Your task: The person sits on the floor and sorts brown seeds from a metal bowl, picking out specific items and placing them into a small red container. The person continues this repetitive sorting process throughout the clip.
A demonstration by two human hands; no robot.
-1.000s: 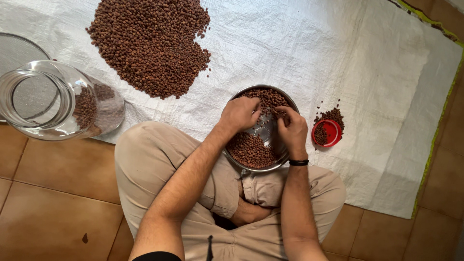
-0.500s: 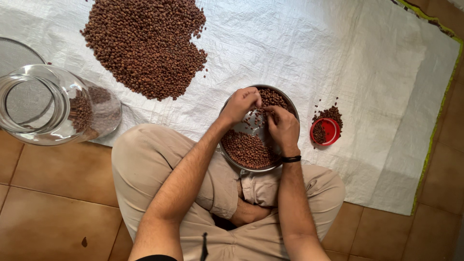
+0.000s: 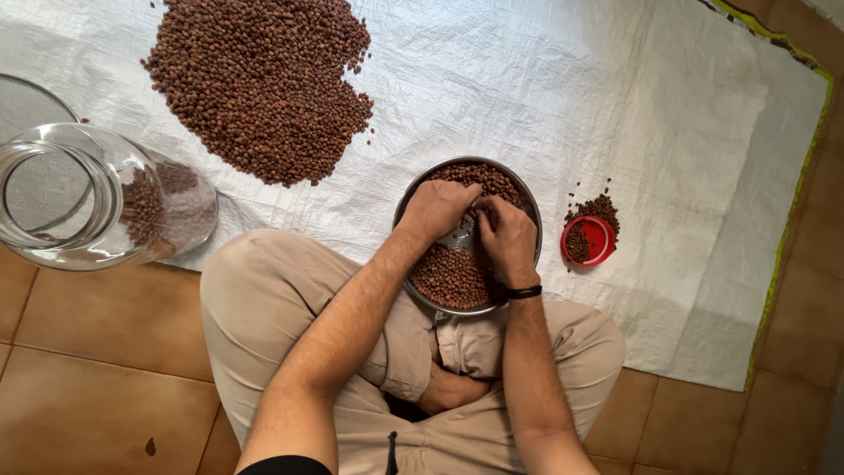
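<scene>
A round steel bowl [image 3: 407, 195] rests on my crossed legs, holding brown chickpeas [image 3: 448, 274] at its near and far sides. My left hand [image 3: 437, 208] and my right hand [image 3: 505, 236] are both inside the bowl, fingers curled down onto the chickpeas, close together near the middle. A bare steel patch [image 3: 459, 237] shows between them. Whether either hand pinches any chickpeas is hidden by the fingers. A black band circles my right wrist.
A large pile of brown chickpeas [image 3: 259, 84] lies on the white woven sheet [image 3: 615, 97] at the far left. A glass jar [image 3: 97, 198] lies on its side at the left. A small red lid [image 3: 587, 241] with chickpeas sits right of the bowl. Tan floor tiles [image 3: 97, 369] surround me.
Both hands have drawn toward me and closer together across the bowl, dragging chickpeas. The bare steel patch between them has shrunk.
</scene>
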